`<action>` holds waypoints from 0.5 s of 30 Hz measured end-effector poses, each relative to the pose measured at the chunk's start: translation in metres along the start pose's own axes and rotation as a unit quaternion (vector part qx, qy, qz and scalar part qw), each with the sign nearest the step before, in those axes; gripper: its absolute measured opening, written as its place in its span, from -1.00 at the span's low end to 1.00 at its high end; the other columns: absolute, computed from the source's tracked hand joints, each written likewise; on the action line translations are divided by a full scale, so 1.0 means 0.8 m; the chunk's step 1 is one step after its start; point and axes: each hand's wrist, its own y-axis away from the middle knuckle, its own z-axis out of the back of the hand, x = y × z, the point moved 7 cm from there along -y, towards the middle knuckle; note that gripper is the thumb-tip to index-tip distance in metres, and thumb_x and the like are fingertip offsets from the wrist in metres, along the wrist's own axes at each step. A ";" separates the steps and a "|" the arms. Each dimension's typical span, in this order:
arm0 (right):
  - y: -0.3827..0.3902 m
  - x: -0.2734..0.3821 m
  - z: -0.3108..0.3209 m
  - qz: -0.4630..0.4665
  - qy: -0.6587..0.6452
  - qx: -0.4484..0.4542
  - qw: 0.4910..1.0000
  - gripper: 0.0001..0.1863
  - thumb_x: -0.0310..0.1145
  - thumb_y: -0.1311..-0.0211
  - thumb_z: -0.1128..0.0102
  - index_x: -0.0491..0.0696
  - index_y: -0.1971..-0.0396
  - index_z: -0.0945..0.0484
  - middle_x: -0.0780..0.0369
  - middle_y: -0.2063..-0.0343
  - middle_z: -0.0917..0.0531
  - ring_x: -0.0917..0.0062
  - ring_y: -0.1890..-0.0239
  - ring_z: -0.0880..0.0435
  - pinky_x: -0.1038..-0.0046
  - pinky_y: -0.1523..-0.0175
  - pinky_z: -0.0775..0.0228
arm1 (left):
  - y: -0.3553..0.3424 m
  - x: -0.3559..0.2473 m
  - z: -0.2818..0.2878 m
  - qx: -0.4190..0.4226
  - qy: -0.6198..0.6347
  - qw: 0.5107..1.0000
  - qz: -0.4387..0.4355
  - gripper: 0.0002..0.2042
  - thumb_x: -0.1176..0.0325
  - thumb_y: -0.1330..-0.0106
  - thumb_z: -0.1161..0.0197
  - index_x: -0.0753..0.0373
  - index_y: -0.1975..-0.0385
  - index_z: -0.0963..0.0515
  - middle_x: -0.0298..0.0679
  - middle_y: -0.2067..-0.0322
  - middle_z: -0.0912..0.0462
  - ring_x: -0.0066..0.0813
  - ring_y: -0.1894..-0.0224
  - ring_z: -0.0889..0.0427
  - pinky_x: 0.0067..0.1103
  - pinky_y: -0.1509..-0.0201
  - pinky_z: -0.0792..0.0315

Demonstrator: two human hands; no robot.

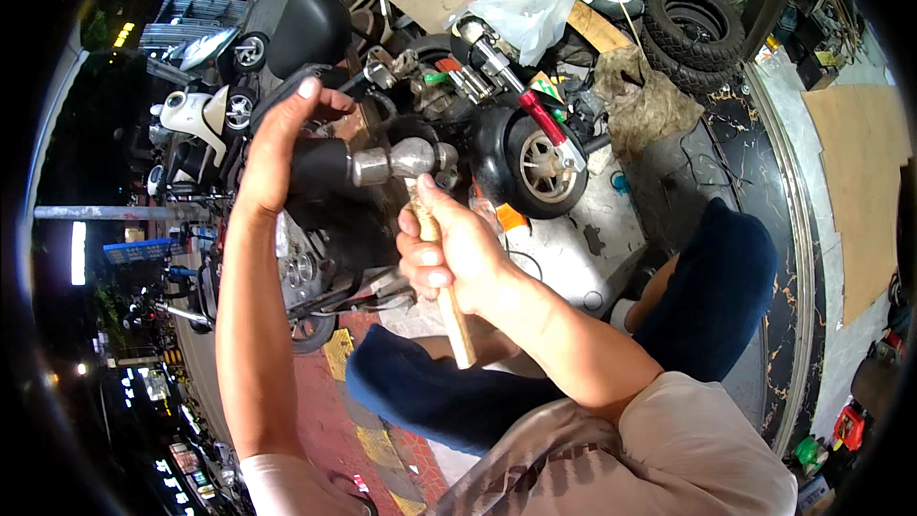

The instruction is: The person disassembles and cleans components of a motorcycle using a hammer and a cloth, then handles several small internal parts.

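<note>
My right hand [449, 253] is wrapped round the pale wooden handle of a ball-peen hammer [413, 159], its metal head up and its handle end slanting down toward my lap. The head's flat face is right beside a black cylindrical part [320, 164]; whether they touch I cannot tell. At the other end of that part is my left hand [277, 139], raised with the fingers curved over and nothing visibly gripped. Beyond the hammer lie a small wheel with a black tyre [543, 162], a red and silver shock absorber [543, 118] and tangled scooter parts.
A black scooter seat [308, 31] rises at the far left. Stacked tyres [693, 29], a dirty rag [645, 100] and a clear plastic bag [523, 17] lie at the back. Cardboard [860, 191] is on the right, past a metal door track [798, 229]. Parked scooters [196, 119] stand left.
</note>
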 end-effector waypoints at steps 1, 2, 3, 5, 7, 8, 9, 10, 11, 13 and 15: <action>-0.006 0.010 0.009 0.025 0.017 -0.024 0.999 -0.43 0.30 -0.54 0.15 0.08 0.40 -0.39 0.46 0.75 -0.23 0.68 0.79 -0.15 0.50 0.63 -0.03 | -0.001 -0.004 -0.004 -0.004 -0.020 1.000 -0.002 -0.39 -0.24 -0.50 0.02 0.23 -0.03 -0.64 -0.21 -0.05 -0.71 -0.44 -0.10 -0.63 -0.48 -0.21 -0.33; -0.013 0.020 0.016 0.040 -0.018 -0.035 0.998 -0.44 0.29 -0.55 0.16 0.09 0.39 -0.38 0.46 0.74 -0.23 0.68 0.78 -0.15 0.51 0.61 -0.03 | -0.003 -0.018 -0.005 -0.006 -0.032 0.999 -0.039 -0.38 -0.26 -0.50 0.05 0.22 -0.07 -0.63 -0.20 -0.11 -0.68 -0.42 -0.20 -0.59 -0.43 -0.25 -0.30; -0.018 0.030 0.023 0.054 -0.052 -0.042 0.996 -0.45 0.28 -0.56 0.18 0.09 0.39 -0.37 0.47 0.74 -0.23 0.68 0.77 -0.14 0.52 0.60 -0.03 | 0.001 -0.012 0.002 -0.036 -0.027 0.998 -0.031 -0.33 -0.29 -0.50 0.08 0.23 -0.13 -0.61 -0.21 -0.19 -0.64 -0.38 -0.29 -0.52 -0.37 -0.29 -0.28; -0.031 0.048 0.043 0.086 -0.119 -0.093 0.985 -0.47 0.28 -0.57 0.21 0.12 0.38 -0.34 0.49 0.73 -0.21 0.69 0.74 -0.15 0.53 0.56 -0.02 | 0.001 -0.016 0.001 -0.038 -0.038 0.997 -0.046 -0.30 -0.30 -0.49 0.10 0.23 -0.21 -0.57 -0.19 -0.27 -0.58 -0.33 -0.36 -0.46 -0.34 -0.34 -0.24; -0.041 0.053 0.052 0.115 -0.172 -0.135 0.969 -0.46 0.30 -0.55 0.19 0.12 0.38 -0.34 0.49 0.73 -0.20 0.69 0.74 -0.16 0.52 0.57 -0.02 | 0.006 -0.017 0.000 -0.053 -0.040 0.996 -0.052 -0.23 -0.33 -0.48 0.13 0.27 -0.33 -0.48 -0.12 -0.37 -0.47 -0.24 -0.49 -0.29 -0.23 -0.48 -0.10; -0.045 0.043 0.050 0.099 -0.177 -0.150 0.968 -0.46 0.31 -0.55 0.18 0.12 0.38 -0.34 0.49 0.73 -0.21 0.69 0.73 -0.16 0.54 0.58 -0.02 | 0.009 -0.013 0.002 -0.069 -0.050 0.995 -0.046 -0.22 -0.33 -0.48 0.14 0.27 -0.36 -0.45 -0.11 -0.39 -0.44 -0.23 -0.51 -0.26 -0.22 -0.50 -0.07; -0.045 0.027 0.026 0.045 -0.162 -0.110 0.980 -0.44 0.33 -0.52 0.14 0.11 0.39 -0.35 0.49 0.73 -0.22 0.70 0.74 -0.16 0.56 0.59 -0.02 | 0.011 -0.012 0.005 -0.084 -0.062 0.994 -0.041 -0.20 -0.33 -0.48 0.15 0.27 -0.39 -0.42 -0.09 -0.42 -0.40 -0.22 -0.53 -0.23 -0.21 -0.51 -0.05; -0.045 0.010 -0.003 0.004 -0.119 -0.054 0.991 -0.44 0.34 -0.51 0.11 0.10 0.38 -0.36 0.48 0.73 -0.24 0.71 0.75 -0.16 0.57 0.61 -0.01 | 0.005 -0.020 -0.001 -0.083 -0.076 0.992 -0.056 -0.19 -0.32 -0.48 0.17 0.28 -0.43 -0.36 -0.06 -0.45 -0.35 -0.20 -0.54 -0.21 -0.20 -0.52 -0.03; -0.044 0.001 -0.025 -0.034 -0.071 0.005 0.997 -0.43 0.35 -0.49 0.07 0.09 0.38 -0.38 0.48 0.73 -0.25 0.72 0.76 -0.17 0.58 0.63 0.00 | -0.002 -0.023 -0.001 -0.076 -0.062 0.992 -0.082 -0.18 -0.32 -0.49 0.19 0.29 -0.45 -0.33 -0.04 -0.46 -0.32 -0.18 -0.54 -0.20 -0.19 -0.53 -0.02; -0.061 0.007 -0.008 -0.006 -0.014 0.066 0.998 -0.42 0.34 -0.46 -0.01 0.06 0.38 -0.40 0.45 0.73 -0.27 0.74 0.79 -0.17 0.61 0.69 -0.01 | 0.003 -0.029 0.006 -0.093 -0.077 0.989 -0.088 -0.16 -0.34 -0.47 0.19 0.30 -0.45 -0.31 -0.04 -0.46 -0.32 -0.18 -0.55 -0.19 -0.18 -0.54 -0.02; -0.066 0.005 0.007 -0.029 -0.071 0.068 0.995 -0.43 0.28 -0.47 -0.06 0.01 0.41 -0.43 0.43 0.73 -0.28 0.75 0.80 -0.18 0.67 0.76 0.00 | -0.005 -0.029 -0.004 -0.067 -0.099 0.989 -0.088 -0.13 -0.37 -0.45 0.19 0.33 -0.45 -0.31 -0.01 -0.46 -0.32 -0.15 -0.55 -0.20 -0.16 -0.52 -0.05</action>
